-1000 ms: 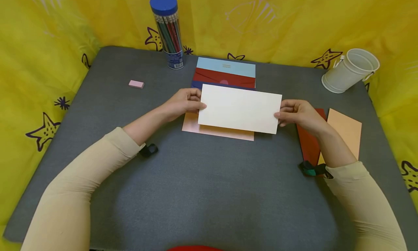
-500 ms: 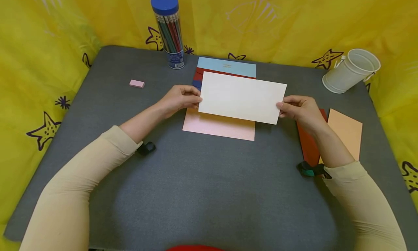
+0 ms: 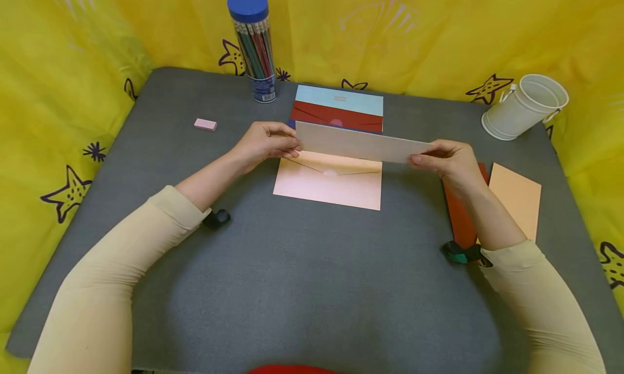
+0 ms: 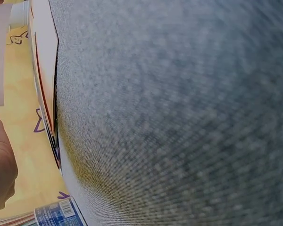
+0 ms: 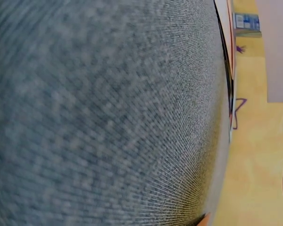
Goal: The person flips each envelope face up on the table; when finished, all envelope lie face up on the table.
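Your left hand (image 3: 265,142) and right hand (image 3: 450,162) pinch opposite ends of the pale card (image 3: 358,143), raised and tilted between them, apparently a two-handed positioning step whose next move likely calls for matched grips.

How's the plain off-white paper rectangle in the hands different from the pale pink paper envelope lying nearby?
The plain off-white paper rectangle is held up in the left hand and right hand, while the pale pink paper envelope lies flat. The rectangle is tilted steeply and looks narrow; the envelope shows more of its face. The rectangle's visible side looks blank; the envelope shows a flap with a pale seal. Both are thin and straight-edged.
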A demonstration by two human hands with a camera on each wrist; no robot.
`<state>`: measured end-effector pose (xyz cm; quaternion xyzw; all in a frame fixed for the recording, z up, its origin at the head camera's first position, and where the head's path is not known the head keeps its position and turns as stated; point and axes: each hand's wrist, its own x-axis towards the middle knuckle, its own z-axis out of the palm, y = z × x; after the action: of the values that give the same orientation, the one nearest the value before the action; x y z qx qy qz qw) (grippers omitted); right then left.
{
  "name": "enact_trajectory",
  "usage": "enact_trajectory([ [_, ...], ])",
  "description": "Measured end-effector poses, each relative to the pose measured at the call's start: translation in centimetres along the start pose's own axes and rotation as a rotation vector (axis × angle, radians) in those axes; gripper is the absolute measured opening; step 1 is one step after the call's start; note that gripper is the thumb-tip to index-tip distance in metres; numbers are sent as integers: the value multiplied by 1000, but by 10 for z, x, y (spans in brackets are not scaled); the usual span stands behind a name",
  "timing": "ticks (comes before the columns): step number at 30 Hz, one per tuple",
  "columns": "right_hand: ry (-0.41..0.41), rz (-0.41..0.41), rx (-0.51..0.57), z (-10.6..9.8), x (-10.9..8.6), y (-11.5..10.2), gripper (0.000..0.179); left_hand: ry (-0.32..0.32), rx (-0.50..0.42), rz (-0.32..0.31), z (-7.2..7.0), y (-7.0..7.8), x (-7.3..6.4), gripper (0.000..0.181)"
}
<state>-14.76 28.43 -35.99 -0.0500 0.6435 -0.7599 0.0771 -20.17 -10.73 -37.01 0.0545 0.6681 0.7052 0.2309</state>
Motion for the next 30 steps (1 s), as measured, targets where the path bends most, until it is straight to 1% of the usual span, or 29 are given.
enact_trajectory([
  [3,12,-6,-17,0,-1,0,19,6,-13,-8,0,0,0,13],
  [7,-10,-17,39,0,0,0,18,13,-10,-12,1,0,0,16],
  [10,7,6,8,1,1,0,15,18,10,-15,2,0,-1,14],
  [13,50,43,-90,3,3,1,12,34,59,-19,1,-1,-1,11],
  [15,83,66,-153,5,4,2,14,50,98,-30,1,-2,-1,12],
  [19,121,103,-287,8,4,3,31,82,142,-66,1,-2,0,23],
  [23,98,142,-383,10,4,4,52,102,183,-104,-1,-1,1,34],
  [26,65,150,-378,11,5,6,57,86,217,-125,-4,0,1,37],
  [28,49,141,-346,12,6,7,55,65,232,-135,-6,0,1,36],
  [30,36,132,-308,13,7,8,49,34,249,-142,-9,1,1,33],
])
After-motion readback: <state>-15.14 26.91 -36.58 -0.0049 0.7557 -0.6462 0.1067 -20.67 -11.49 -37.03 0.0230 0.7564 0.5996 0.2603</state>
